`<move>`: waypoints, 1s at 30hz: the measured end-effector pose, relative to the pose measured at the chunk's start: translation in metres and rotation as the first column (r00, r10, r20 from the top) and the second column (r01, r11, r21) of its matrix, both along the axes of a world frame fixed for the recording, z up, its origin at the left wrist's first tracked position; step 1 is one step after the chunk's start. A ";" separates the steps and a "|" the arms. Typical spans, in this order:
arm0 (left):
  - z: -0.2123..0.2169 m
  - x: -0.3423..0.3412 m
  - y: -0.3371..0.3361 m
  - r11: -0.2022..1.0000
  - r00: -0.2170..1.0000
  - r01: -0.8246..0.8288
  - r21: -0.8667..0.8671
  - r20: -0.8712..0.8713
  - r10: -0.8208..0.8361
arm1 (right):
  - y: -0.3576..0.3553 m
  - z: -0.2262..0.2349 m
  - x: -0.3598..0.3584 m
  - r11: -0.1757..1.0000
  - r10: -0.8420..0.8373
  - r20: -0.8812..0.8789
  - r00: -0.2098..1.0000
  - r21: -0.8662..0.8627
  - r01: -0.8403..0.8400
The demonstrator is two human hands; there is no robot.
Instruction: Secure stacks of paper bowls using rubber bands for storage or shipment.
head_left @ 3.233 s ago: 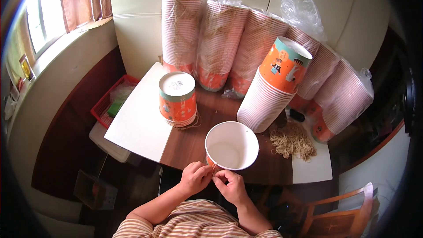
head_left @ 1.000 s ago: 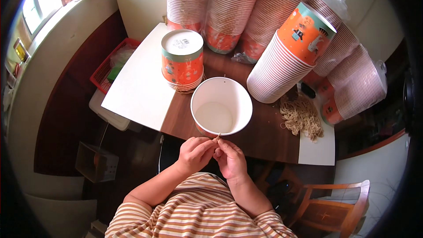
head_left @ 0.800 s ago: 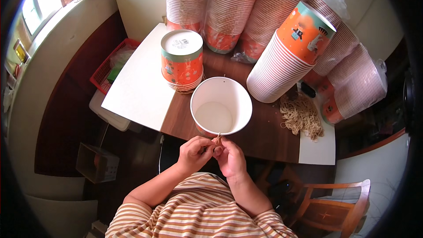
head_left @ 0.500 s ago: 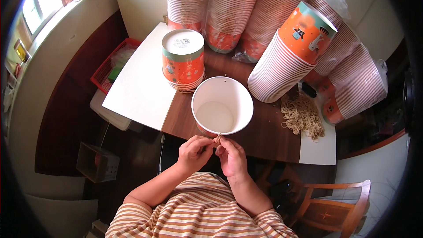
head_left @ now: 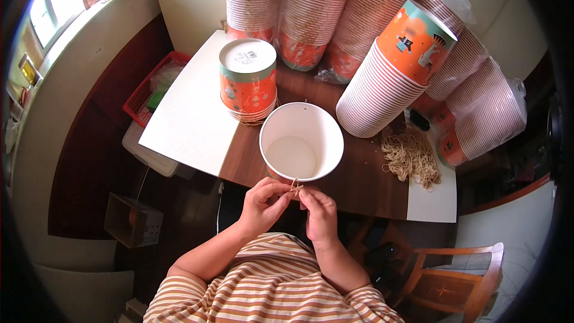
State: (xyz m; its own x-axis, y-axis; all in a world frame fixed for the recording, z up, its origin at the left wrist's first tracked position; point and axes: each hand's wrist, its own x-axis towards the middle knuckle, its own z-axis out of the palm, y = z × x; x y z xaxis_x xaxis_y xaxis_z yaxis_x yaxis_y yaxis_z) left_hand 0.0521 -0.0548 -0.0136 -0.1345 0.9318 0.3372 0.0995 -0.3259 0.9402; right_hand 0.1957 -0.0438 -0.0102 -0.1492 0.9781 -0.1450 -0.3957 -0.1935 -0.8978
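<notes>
A paper bucket (head_left: 302,121), white inside, stands upright with its mouth up at the table's near edge. A tan cord (head_left: 296,184) runs at its near rim, down to my fingertips. My left hand (head_left: 263,203) pinches the cord between thumb and fingers. My right hand (head_left: 318,210) pinches it from the other side, just below the rim. Whether the cord passes through the bucket's wall is hidden from here. To the far left of this bucket, a short stack of orange buckets (head_left: 248,87) rests upside down, with cords about its lower rims.
A tall, leaning bucket stack (head_left: 382,84) stands right of the open bucket. Beside it lies a heap of tan cords (head_left: 411,158). Plastic-wrapped bucket stacks (head_left: 314,18) line the back. A red basket (head_left: 140,98) is left of the table, a wooden chair (head_left: 445,287) at lower right.
My fingers have shifted slightly on the cord, and my right hand has turned so its back shows more. The bucket has stayed nearly in place.
</notes>
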 end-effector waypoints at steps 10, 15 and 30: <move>0.016 -0.006 -0.002 0.998 0.983 -0.054 0.040 -0.176 0.060 | 0.004 0.046 0.011 0.591 -0.567 0.612 0.552 0.768 -0.245; 0.020 -0.005 -0.002 0.994 0.960 -0.063 0.086 -0.269 0.084 | 0.004 0.050 0.007 0.484 -0.669 0.632 0.392 0.770 -0.415; 0.019 -0.005 -0.002 0.991 0.934 -0.072 0.114 -0.340 0.107 | 0.009 0.035 0.005 0.459 -0.726 0.607 0.323 0.777 -0.430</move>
State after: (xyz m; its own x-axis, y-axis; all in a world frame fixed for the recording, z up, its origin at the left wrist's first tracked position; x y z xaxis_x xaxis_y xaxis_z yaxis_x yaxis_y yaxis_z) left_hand 0.0469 -0.0566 0.0052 -0.0749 0.8812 0.4668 0.4451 -0.3894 0.8064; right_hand 0.2002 -0.0347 0.0244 -0.3468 0.6315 0.6935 0.7121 0.6585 -0.2435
